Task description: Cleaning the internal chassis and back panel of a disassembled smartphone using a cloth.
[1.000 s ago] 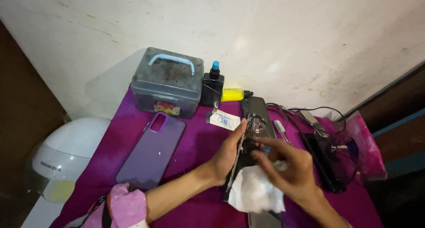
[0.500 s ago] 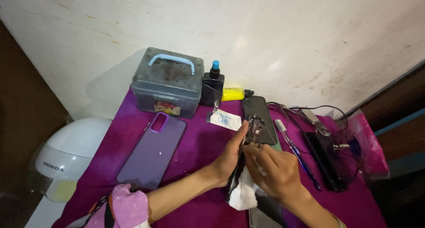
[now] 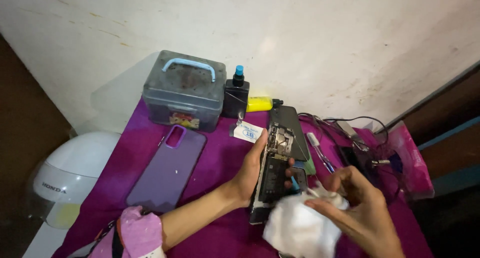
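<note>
My left hand [image 3: 252, 170] grips an opened phone [image 3: 272, 173] by its left edge, its back off so the battery and circuit board show, tilted up over the purple cloth [image 3: 210, 173]. My right hand [image 3: 357, 208] holds a crumpled white tissue [image 3: 300, 228] at the phone's lower right corner. A black back panel [image 3: 289, 130] lies just behind the phone.
A purple phone case [image 3: 167, 170] lies to the left. A grey box with a blue handle [image 3: 184, 90], a black bottle with a blue cap [image 3: 236, 95] and a yellow tube [image 3: 260, 104] stand at the wall. Tools and cables [image 3: 345, 138] lie right. A white helmet [image 3: 70, 173] sits far left.
My right hand has drawn the tissue down and to the right, off the phone's middle to its lower corner. The left hand keeps its hold on the phone.
</note>
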